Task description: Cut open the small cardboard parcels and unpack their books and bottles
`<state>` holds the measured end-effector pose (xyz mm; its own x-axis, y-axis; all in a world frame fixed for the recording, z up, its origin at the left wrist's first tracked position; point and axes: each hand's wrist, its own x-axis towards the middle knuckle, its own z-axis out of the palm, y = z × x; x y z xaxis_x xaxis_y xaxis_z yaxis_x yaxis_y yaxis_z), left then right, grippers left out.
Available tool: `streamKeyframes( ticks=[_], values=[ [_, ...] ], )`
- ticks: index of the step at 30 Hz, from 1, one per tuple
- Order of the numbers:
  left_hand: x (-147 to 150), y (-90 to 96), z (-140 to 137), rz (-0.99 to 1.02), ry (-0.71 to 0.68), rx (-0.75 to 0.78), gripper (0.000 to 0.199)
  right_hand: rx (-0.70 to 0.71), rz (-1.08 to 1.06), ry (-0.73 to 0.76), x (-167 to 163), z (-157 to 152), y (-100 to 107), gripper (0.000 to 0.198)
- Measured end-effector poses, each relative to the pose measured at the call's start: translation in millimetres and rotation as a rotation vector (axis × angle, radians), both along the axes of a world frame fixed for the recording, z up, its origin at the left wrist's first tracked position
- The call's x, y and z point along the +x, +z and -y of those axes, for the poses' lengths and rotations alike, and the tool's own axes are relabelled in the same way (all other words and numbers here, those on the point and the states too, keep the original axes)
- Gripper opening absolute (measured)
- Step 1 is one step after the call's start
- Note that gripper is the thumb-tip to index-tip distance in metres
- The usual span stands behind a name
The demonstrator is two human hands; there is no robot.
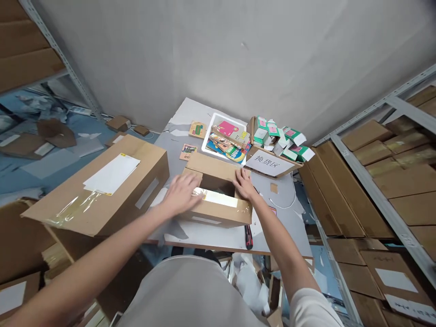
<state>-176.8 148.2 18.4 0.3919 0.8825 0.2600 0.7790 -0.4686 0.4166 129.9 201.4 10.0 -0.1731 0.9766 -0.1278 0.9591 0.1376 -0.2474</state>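
Observation:
An opened cardboard box (221, 212) sits at the table's front, with a white label and shiny tape along its near top edge. A dark gap shows between its flaps; what lies inside cannot be made out. My left hand (180, 193) lies over the box's left end with fingers stretched out, slightly smeared by motion. At the right end, my right hand (244, 184) rests on the flap, its fingers apart. A red and black utility knife (249, 237) lies just right of the box, below my right forearm.
Left stands a large taped carton (136, 154). Behind are a white tray (205, 144) of booklets and a carton (272, 164) of green-and-white boxes. Small picture pieces (197, 129) and a white cable (288, 206) lie on the table (184, 111). Shelves of cartons (405, 200) flank the right.

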Motion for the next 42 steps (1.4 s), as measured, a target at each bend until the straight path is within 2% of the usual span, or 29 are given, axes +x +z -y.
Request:
streamKeyframes(
  ticks=[1, 4, 6, 8, 11, 13, 15, 17, 19, 21, 22, 23, 25, 27, 28, 29, 31, 34, 36, 38, 40, 42],
  values=[
    [-6.1, 2.8, -17.5, -0.013, 0.005, -0.018, 0.051, 0.027, 0.001, 0.043, 0.4, 8.1, 7.6, 0.067],
    [-23.9, 3.9, -61.7, -0.015, -0.041, -0.221, 0.058, 0.011, 0.031, 0.208, -3.5, 37.0, 33.4, 0.060],
    [-33.7, 1.6, -78.6, 0.017, -0.064, -0.362, 0.067, -0.037, 0.052, 0.293, -8.0, 62.2, 46.9, 0.054],
    [-40.8, 0.3, -86.8, 0.044, -0.076, -0.463, 0.076, -0.030, 0.083, 0.290, -12.2, 93.2, 51.4, 0.043],
    [-44.5, 0.9, -90.5, 0.070, -0.133, -0.597, 0.086, 0.066, 0.134, 0.218, -19.4, 147.3, 33.8, 0.026],
    [-40.5, -0.2, -87.7, 0.018, -0.163, -0.638, 0.090, 0.130, 0.132, 0.256, -26.1, 181.5, 8.1, 0.034],
    [-31.5, -4.4, -78.2, -0.102, -0.149, -0.594, 0.101, 0.159, 0.159, 0.247, -33.1, 207.1, -19.0, 0.041],
    [-19.9, -9.9, -62.2, -0.227, -0.096, -0.489, 0.119, 0.149, 0.172, 0.236, -37.0, 220.2, -35.1, 0.052],
    [-8.4, -12.1, -43.6, -0.321, -0.025, -0.359, 0.129, 0.115, 0.137, 0.245, -35.4, 220.0, -31.4, 0.061],
    [1.9, -7.2, -27.5, -0.391, 0.010, -0.226, 0.127, 0.062, 0.049, 0.240, -29.6, 206.5, -8.9, 0.048],
    [7.3, -1.9, -21.6, -0.419, -0.022, -0.169, 0.120, 0.030, 0.001, 0.235, -26.8, 195.1, 6.3, 0.040],
    [13.2, 4.8, -17.5, -0.447, -0.098, -0.129, 0.108, -0.014, -0.045, 0.223, -25.4, 180.9, 22.0, 0.038],
    [27.0, 19.8, -13.9, -0.502, -0.356, -0.121, 0.068, -0.102, -0.055, 0.315, -29.7, 147.1, 48.1, 0.035],
    [40.7, 33.5, -14.6, -0.597, -0.577, -0.205, 0.030, -0.156, 0.048, 0.417, -44.5, 113.4, 62.1, 0.031],
    [45.3, 38.9, -15.8, -0.654, -0.620, -0.234, 0.020, -0.188, 0.161, 0.439, -54.2, 99.8, 64.8, 0.029],
    [47.2, 43.1, -17.0, -0.705, -0.609, -0.229, 0.016, -0.237, 0.296, 0.428, -63.6, 89.8, 65.9, 0.027],
    [40.8, 47.6, -18.7, -0.757, -0.467, -0.138, 0.023, -0.270, 0.500, 0.371, -75.9, 82.7, 66.7, 0.034],
    [11.3, 42.4, -14.9, -0.694, -0.161, -0.034, 0.055, -0.183, 0.580, 0.166, -65.1, 97.7, 70.2, 0.060],
    [-10.0, 29.0, -5.2, -0.638, 0.024, -0.063, 0.083, -0.170, 0.523, -0.025, -42.3, 114.5, 68.2, 0.086],
    [-24.7, 8.1, 11.3, -0.561, 0.145, -0.115, 0.117, -0.256, 0.409, -0.160, -18.1, 131.7, 54.8, 0.118],
    [-32.1, -17.4, 31.8, -0.435, 0.209, -0.162, 0.138, -0.304, 0.229, -0.241, -0.6, 148.3, 29.5, 0.139],
    [-35.5, -42.7, 50.7, -0.259, 0.251, -0.173, 0.145, -0.231, -0.019, -0.291, 8.9, 163.5, -1.3, 0.145]
  ],
)
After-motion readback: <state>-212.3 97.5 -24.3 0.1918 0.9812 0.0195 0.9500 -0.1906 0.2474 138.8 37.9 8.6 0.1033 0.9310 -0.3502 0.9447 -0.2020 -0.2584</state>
